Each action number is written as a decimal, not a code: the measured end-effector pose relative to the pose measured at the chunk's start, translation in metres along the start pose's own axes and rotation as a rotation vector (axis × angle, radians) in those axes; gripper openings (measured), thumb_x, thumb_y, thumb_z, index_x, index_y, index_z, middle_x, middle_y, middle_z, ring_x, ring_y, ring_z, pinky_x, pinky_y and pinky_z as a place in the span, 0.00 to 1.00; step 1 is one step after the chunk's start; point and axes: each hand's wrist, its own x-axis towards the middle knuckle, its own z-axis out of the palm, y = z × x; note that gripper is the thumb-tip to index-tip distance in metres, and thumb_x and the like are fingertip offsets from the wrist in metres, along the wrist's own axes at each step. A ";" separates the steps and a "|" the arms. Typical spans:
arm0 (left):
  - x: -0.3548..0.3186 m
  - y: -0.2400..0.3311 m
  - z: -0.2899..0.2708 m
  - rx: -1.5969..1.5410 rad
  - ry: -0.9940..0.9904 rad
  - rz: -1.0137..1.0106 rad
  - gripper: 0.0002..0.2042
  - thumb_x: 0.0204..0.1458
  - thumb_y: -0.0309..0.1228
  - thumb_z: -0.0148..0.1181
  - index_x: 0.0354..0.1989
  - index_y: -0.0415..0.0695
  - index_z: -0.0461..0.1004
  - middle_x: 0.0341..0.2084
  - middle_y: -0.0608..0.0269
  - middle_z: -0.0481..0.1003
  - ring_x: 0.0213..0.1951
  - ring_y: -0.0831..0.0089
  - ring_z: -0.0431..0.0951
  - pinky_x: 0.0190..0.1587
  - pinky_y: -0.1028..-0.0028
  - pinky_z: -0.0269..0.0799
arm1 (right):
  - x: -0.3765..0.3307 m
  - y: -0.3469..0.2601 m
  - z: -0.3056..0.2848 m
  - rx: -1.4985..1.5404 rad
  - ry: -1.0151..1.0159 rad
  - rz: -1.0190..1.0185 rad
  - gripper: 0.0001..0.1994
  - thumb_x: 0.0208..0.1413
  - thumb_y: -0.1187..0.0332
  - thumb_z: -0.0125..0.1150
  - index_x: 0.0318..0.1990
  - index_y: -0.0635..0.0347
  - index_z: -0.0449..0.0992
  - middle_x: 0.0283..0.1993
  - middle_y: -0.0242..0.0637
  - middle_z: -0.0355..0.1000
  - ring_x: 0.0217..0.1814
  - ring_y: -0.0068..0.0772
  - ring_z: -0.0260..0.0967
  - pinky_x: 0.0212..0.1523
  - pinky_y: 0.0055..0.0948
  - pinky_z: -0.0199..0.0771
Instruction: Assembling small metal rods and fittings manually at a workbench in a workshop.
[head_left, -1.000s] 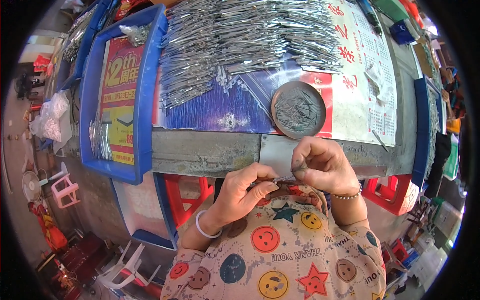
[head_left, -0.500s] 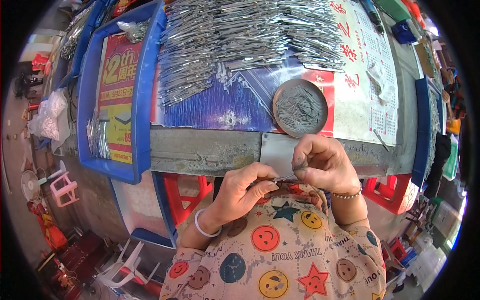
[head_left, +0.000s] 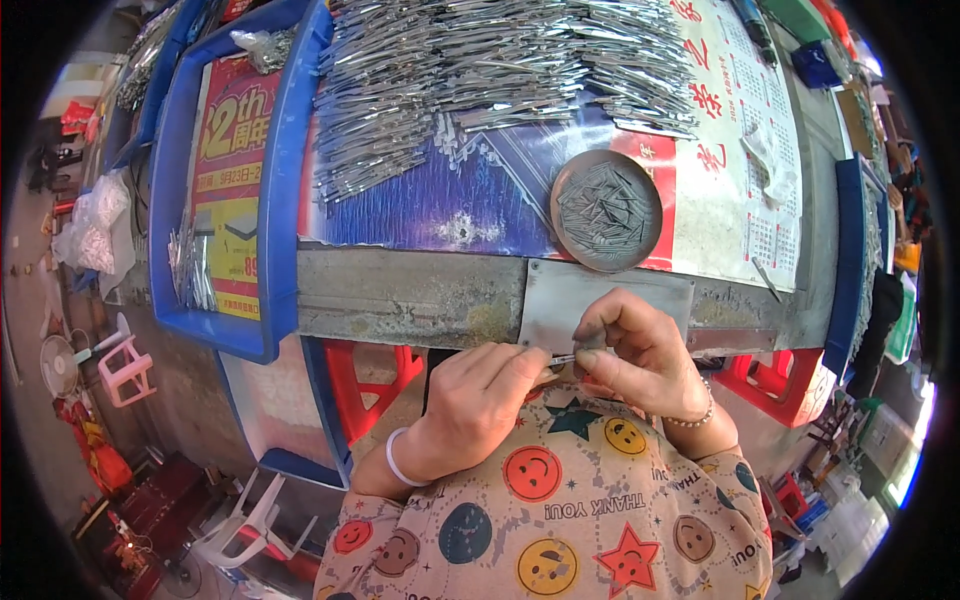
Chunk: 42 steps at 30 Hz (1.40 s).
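Note:
My left hand [head_left: 478,396] is closed, its thumb and fingers pinched on a thin metal rod [head_left: 563,359] held above my lap, just off the table's near edge. The rod's other end meets the thumb and fingertips of my right hand [head_left: 645,358], which are curled together around it; whether they pinch a second small piece there is hidden. Beyond my right hand sits a round dish [head_left: 652,225] with many thin grey metal pins [head_left: 605,208] in it. Farther back, long rows of slim shiny metal pieces [head_left: 510,70] lie piled on the table.
At the left is a blue tray [head_left: 283,180] with a few metal strips [head_left: 195,275] and a plastic bag [head_left: 262,48]. A metal plate [head_left: 560,300] lies at the table's near edge. Another blue tray [head_left: 850,250] stands at the right, and red stools [head_left: 370,385] are below the table.
My left hand has turned over, its back now facing up, and moved slightly right toward my right hand. My right hand has lowered a little and shifted left, its fingers now closer to the left ones.

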 end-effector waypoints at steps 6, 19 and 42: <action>0.002 0.002 -0.003 0.109 0.024 0.035 0.14 0.39 0.22 0.60 0.38 0.36 0.72 0.25 0.60 0.72 0.25 0.66 0.74 0.25 0.71 0.69 | -0.003 0.007 -0.001 0.038 0.045 0.083 0.06 0.59 0.71 0.57 0.35 0.65 0.69 0.25 0.30 0.70 0.26 0.13 0.64 0.26 0.20 0.66; -0.001 0.009 -0.003 0.198 0.016 0.068 0.14 0.40 0.22 0.61 0.38 0.34 0.73 0.25 0.58 0.72 0.23 0.68 0.72 0.24 0.72 0.67 | -0.003 0.007 0.002 -0.158 0.027 -0.078 0.07 0.59 0.71 0.55 0.32 0.66 0.69 0.23 0.35 0.72 0.21 0.22 0.67 0.24 0.24 0.67; -0.002 0.003 -0.007 0.228 0.022 0.070 0.14 0.41 0.23 0.61 0.38 0.34 0.73 0.25 0.59 0.73 0.24 0.68 0.73 0.25 0.72 0.68 | 0.004 0.018 0.004 0.039 -0.025 0.072 0.10 0.61 0.67 0.56 0.31 0.64 0.68 0.25 0.29 0.72 0.20 0.11 0.61 0.18 0.15 0.61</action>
